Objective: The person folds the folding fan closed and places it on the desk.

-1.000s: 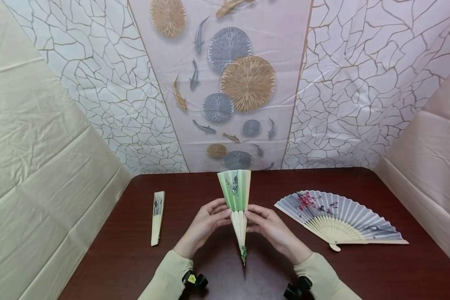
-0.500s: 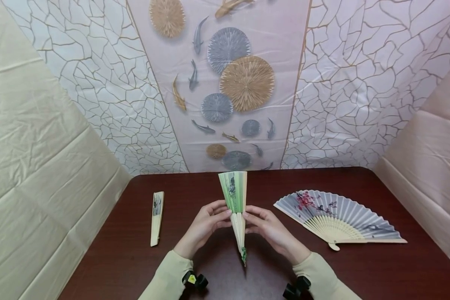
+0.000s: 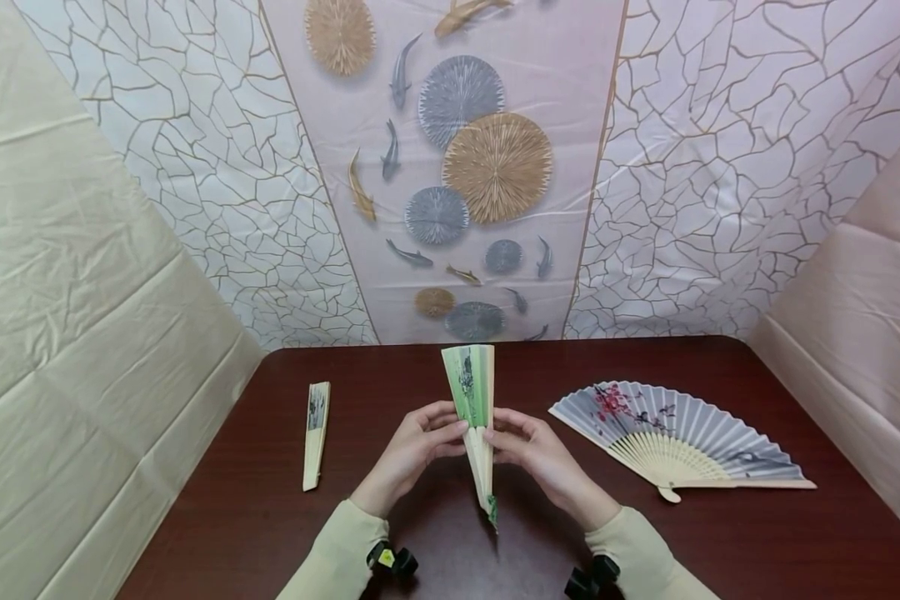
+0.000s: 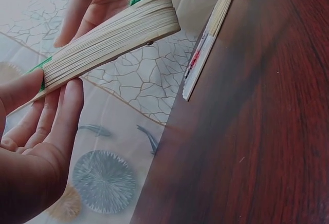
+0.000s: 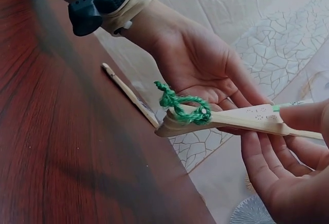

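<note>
A green folding fan (image 3: 472, 387), mostly folded, is held upright in front of the body, pivot end down. Its pale ribs (image 4: 110, 39) lie stacked in the left wrist view. My left hand (image 3: 408, 454) pinches one side between thumb and fingers, just where the ribs meet the green leaf. On the opposite side my right hand (image 3: 547, 458) grips it at the same height, thumb in front. A green cord loop (image 5: 193, 111) is tied through the pivot end. In the head view, the fingertips behind the fan are partly hidden.
A folded pale fan (image 3: 315, 437) lies on the dark red-brown table (image 3: 225, 517) at left. An opened grey fan with red blossoms (image 3: 663, 433) lies at right. Patterned cloth (image 3: 487, 275) hangs behind the table's far edge, with plain cloth on both sides.
The green fan's spread has narrowed, its right edge moving left toward the other edge. My right fingers have shifted slightly left with it; both hands keep their hold. The other fans stay put.
</note>
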A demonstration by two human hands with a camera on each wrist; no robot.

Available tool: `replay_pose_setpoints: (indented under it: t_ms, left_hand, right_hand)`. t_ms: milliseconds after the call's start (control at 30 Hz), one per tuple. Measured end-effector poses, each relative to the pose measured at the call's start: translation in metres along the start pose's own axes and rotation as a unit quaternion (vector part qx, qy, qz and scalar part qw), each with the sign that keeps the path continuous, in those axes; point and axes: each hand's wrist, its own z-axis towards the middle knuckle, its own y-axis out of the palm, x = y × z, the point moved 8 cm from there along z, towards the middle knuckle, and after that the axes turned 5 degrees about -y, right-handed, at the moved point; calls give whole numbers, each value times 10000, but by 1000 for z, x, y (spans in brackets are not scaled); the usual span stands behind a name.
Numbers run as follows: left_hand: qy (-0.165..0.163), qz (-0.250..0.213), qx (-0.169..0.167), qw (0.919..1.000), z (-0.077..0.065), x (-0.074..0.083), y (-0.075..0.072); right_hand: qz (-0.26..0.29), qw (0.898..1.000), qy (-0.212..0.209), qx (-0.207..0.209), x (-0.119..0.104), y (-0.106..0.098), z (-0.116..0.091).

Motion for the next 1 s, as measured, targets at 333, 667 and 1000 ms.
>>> replay_pose_setpoints:
  t_ms: [333,667,1000]
  left_hand:
    - [-35,112,49,9999,2,-2,-3]
    - [-71,209,47,9997,3,-5,-1]
    - [-20,300,92,9995,2,0,0]
  right_hand:
    - [-733,9972,-150,54,-1,4,-3]
    - [-1300,9913,-204,49,-1,6,-4]
    - [-1151,9932,-177,26,2,8,-7]
